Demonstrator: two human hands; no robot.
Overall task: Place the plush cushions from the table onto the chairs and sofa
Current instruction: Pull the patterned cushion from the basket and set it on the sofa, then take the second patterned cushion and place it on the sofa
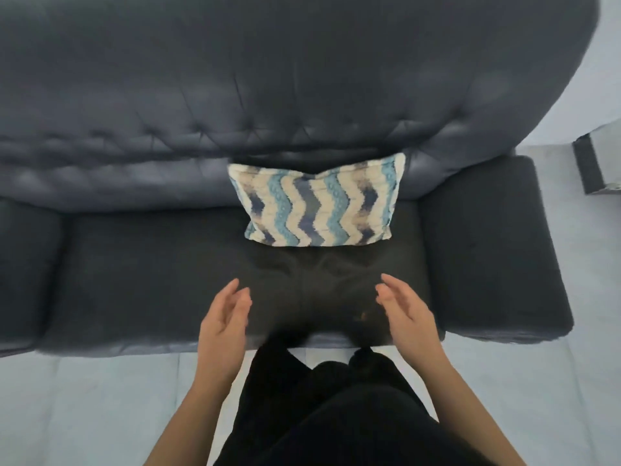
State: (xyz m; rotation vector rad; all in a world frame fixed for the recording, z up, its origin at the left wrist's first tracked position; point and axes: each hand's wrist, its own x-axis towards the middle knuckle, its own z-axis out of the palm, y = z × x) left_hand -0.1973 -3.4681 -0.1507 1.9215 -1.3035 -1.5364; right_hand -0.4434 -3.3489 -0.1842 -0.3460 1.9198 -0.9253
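Currently, one cushion (317,204) rests on the sofa (168,264), on the right-hand part of the seat, just beside the right armrest (494,250). Its upper edge leans against the tufted backrest (235,95), and its lower edge lies on the seat surface. The cover shows vertical zigzag bands in cream, light blue and dark blue; no brand, label or writing is legible on it, nor on the sofa. The sofa is dark, leather-like upholstery with button tufting on the backrest and a padded armrest at each side; the left armrest (23,270) is partly cut off at the frame edge. Both hands are held above the front part of the seat, below the cushion and apart from it. The left hand (223,317) is unclenched, palm turned inward, fingers slightly curled, holding nothing. The right hand (405,309) mirrors it, also unclenched and empty, palm facing the left hand. Neither hand touches the cushion; whether they touch the seat cannot be determined. The person wears dark clothing (336,415), visible at the bottom centre. The floor (84,408) is pale. A dark-edged object (598,163) stands at the right frame edge, too cropped to identify.
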